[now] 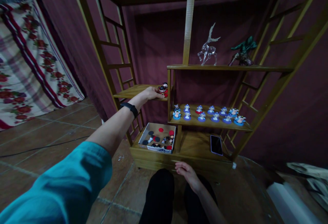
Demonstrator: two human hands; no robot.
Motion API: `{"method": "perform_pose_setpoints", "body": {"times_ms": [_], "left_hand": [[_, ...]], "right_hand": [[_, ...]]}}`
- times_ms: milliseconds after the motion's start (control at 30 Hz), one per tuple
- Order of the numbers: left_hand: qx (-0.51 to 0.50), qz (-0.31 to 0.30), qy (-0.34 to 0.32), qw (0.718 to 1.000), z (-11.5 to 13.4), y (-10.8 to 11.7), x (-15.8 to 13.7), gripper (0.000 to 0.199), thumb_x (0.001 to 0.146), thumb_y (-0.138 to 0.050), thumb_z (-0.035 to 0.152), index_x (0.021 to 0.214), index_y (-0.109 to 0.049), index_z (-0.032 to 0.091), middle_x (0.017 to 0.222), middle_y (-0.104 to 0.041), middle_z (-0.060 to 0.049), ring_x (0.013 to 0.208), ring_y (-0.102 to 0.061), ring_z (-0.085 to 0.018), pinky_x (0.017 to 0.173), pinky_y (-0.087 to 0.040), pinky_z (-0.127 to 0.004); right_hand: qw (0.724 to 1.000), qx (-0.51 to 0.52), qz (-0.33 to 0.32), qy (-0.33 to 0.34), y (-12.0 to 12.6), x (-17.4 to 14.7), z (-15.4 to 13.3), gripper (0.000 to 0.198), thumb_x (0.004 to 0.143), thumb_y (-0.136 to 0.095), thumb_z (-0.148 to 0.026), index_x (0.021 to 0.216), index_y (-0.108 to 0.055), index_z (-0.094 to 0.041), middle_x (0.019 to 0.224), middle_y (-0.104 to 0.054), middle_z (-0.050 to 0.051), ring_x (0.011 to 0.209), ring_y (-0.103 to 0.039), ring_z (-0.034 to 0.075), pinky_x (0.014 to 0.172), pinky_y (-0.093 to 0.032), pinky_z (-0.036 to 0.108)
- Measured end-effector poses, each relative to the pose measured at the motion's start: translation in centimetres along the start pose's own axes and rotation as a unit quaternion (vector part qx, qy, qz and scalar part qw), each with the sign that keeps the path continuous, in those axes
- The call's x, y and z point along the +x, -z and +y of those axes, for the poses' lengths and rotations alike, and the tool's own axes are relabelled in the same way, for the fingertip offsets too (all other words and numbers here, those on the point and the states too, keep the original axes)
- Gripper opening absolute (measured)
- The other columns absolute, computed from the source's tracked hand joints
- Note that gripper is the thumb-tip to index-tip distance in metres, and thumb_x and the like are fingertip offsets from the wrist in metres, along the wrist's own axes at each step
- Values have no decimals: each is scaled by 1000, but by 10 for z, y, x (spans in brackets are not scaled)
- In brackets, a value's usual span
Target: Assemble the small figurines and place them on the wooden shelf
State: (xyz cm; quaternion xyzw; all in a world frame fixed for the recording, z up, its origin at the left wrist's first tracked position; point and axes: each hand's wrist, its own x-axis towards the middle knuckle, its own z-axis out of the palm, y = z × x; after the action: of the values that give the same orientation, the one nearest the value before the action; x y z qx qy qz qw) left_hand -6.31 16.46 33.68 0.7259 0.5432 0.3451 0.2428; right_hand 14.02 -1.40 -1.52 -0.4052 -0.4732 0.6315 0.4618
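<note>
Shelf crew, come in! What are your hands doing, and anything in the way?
Left hand at front dark-haired figurine, left shelf; grip unclear. Right hand empty, open, near the knees. Second figurine close behind the first; nothing visibly blocking.

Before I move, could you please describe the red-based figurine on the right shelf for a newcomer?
On the wooden shelving unit, find the two figurine rows below the clear deer. The figurine stands third from left at the back, the only one there with a red base.

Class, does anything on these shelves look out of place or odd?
Yes: one back-row figurine on the middle right shelf has a red base, while neighbouring bases look blue or purple, breaking the pattern.
</note>
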Motion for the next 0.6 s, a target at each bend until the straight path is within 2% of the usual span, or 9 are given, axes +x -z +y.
{"method": "perform_pose_setpoints", "body": {"times_ms": [333, 600], "left_hand": [[-29, 31, -2, 999, -2, -4, 0, 28, 46, -73, 31, 67, -67, 13, 55, -59, 1, 62, -54, -14, 60, -40, -26], [-25, 11, 6, 1000, -1, -2, -3, 30, 46, -72, 34, 66, -67, 13, 53, -58, 2, 56, -50, -12, 55, -38, -23]], "right_hand": [[1000, -9, 7, -1, 0, -1, 1, 38, 62, -66, -44, 92, -63, -21, 92, -64, 6, 90, -58, 22, 83, -43, 37], [1000, -12, 6, -2, -1, -1, 0, 35, 64, -65, -41, 92, -63, -20, 91, -64, 6, 89, -58, 21, 84, -42, 37]]}}
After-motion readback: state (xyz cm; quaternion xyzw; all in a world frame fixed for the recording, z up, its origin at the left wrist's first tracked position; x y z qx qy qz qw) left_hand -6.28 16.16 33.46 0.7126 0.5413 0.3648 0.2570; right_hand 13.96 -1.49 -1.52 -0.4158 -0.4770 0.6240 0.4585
